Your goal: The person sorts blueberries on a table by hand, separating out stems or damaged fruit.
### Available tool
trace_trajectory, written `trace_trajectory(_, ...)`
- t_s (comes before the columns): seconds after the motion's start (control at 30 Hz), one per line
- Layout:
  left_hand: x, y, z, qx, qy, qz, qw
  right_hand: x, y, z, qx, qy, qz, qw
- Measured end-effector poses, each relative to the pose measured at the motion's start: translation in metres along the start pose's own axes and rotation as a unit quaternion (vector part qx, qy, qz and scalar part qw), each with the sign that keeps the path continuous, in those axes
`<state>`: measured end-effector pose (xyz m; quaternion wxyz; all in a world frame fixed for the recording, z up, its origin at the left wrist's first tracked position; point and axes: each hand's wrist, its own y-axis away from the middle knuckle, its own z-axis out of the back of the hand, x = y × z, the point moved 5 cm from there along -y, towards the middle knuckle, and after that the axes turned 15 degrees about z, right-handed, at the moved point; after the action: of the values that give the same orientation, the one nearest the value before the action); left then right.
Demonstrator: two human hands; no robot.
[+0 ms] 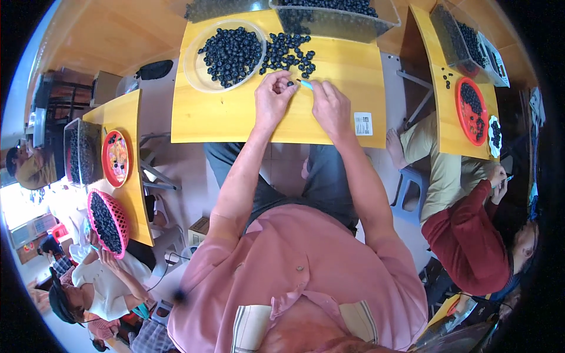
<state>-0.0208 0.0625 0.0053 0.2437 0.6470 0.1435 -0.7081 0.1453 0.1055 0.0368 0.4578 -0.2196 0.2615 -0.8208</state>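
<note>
Over the yellow table [229, 123], my left hand [272, 106] pinches one small dark round berry-like ball [289, 83] between thumb and fingers. My right hand [331, 109] grips a small tool with a light-blue handle [305, 85], its dark tip pointing left toward that ball. The kind of tool is too small to tell. Just beyond my hands lies a loose pile of the same dark balls [288, 52]. To its left stands a round clear plastic bowl [193, 73] holding many more of them.
A clear bin [353, 29] of dark balls stands at the table's far edge. A white label [363, 123] lies at the right. Co-workers sit at side tables: left with a red plate [107, 170] and pink basket [122, 220], right with a red tray [461, 112] and blue stool [406, 191].
</note>
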Motion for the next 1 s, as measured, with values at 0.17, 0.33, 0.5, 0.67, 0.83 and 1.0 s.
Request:
trace_trajectory(0.17, 0.003, 0.0, 0.0, 0.01, -0.009, -0.007, 1.0, 0.003, 0.003, -0.005, 0.016, -0.027, 0.038, 0.999)
trace_trajectory(0.33, 0.0, 0.003, -0.002, 0.014, 0.033, -0.001, 0.999, 0.004, 0.003, -0.004, 0.009, -0.028, 0.046, 0.999)
trace_trajectory(0.5, 0.0, 0.003, -0.003, 0.013, 0.004, -0.013, 1.0, 0.005, 0.002, -0.004, 0.011, -0.024, 0.052, 0.998)
trace_trajectory(0.67, -0.001, 0.003, -0.003, 0.012, -0.005, -0.008, 1.0, 0.003, 0.002, -0.005, 0.014, -0.02, 0.041, 0.999)
trace_trajectory(0.83, 0.005, 0.002, -0.003, 0.032, 0.031, 0.012, 0.999, 0.0, 0.002, -0.007, 0.021, -0.017, 0.025, 0.999)
trace_trajectory(1.0, 0.006, 0.003, -0.001, 0.06, 0.095, 0.004, 0.994, -0.002, 0.0, -0.007, 0.025, -0.013, 0.004, 1.0)
